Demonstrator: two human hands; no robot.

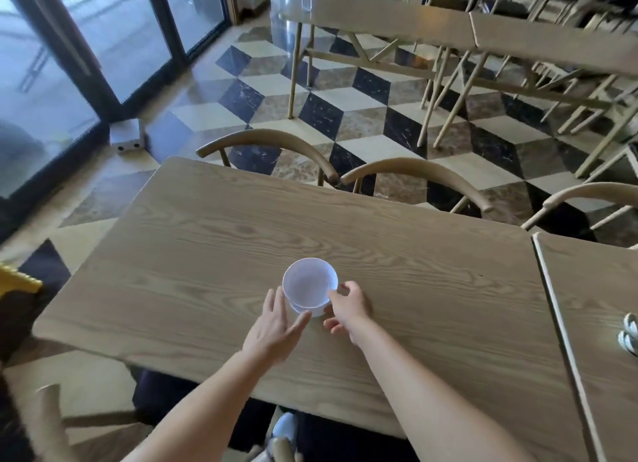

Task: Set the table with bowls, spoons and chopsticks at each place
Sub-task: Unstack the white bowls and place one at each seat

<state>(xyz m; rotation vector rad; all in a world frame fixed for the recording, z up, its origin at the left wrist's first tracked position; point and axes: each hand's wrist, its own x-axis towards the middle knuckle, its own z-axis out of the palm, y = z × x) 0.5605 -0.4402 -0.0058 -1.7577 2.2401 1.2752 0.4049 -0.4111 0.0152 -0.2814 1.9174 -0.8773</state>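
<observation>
A white bowl (308, 285) stands upright on the wooden table (214, 247), near the middle of its near half. It looks like two bowls stacked, since a second rim shows below the first. My left hand (276, 323) lies flat against the bowl's left side with fingers spread. My right hand (347, 306) curls around the bowl's right rim, thumb and fingers touching it. No spoons or chopsticks lie on this table.
Two curved wooden chair backs (266, 144) (414, 173) stand at the table's far side. A second table (593, 306) adjoins on the right, with white spoon-like items (630, 334) at the frame edge. More tables and chairs fill the back right. Glass doors stand at left.
</observation>
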